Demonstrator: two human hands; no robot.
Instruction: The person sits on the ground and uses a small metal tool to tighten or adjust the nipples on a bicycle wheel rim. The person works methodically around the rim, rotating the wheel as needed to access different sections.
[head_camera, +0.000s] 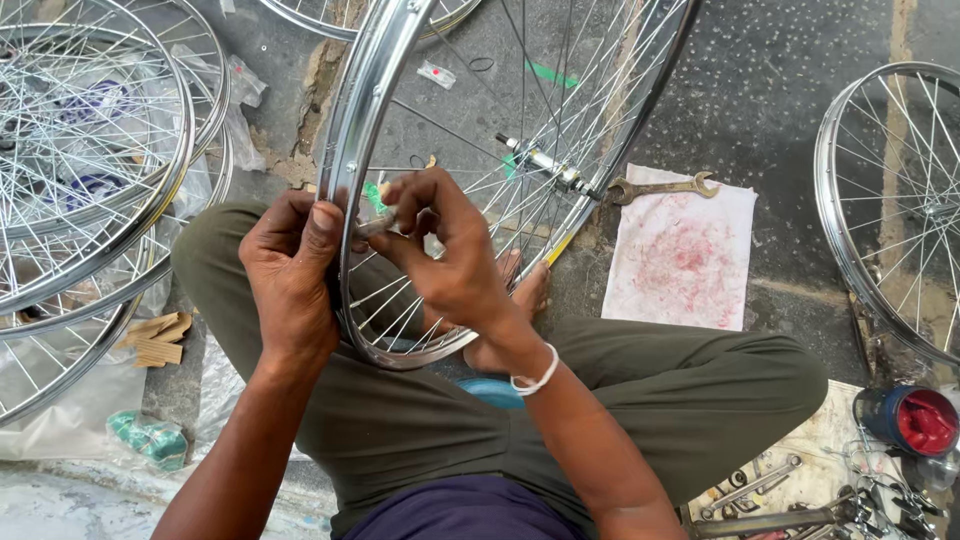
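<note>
From the head camera, you are sitting cross-legged on the ground with a bicycle wheel (480, 150) standing upright between your knees, and everything else is lying around that wheel. Your left hand (290, 275) is wrapping around the wheel's chrome rim (372, 110) from the outer side, thumb pressing on the rim's edge, fingers clamped on it. Your right hand (445, 250) is reaching inside the rim among the spokes, its fingertips pinched together on a small metal tool (376, 226) that is touching the rim's inner face just beside your left thumb. The wheel's hub and axle (545, 165) are sitting beyond your right hand, at the middle of the spokes. Just past the hub, outside the rim, a spanner (662, 187) is lying on the top edge of a stained white cloth (685, 260). To the left of the wheel, finished wheels are lying in a stack (90, 160). To its right, another wheel (895, 190) is lying flat, and nearer you a tin of red grease (915, 420) is standing beside loose spanners (760, 490).
</note>
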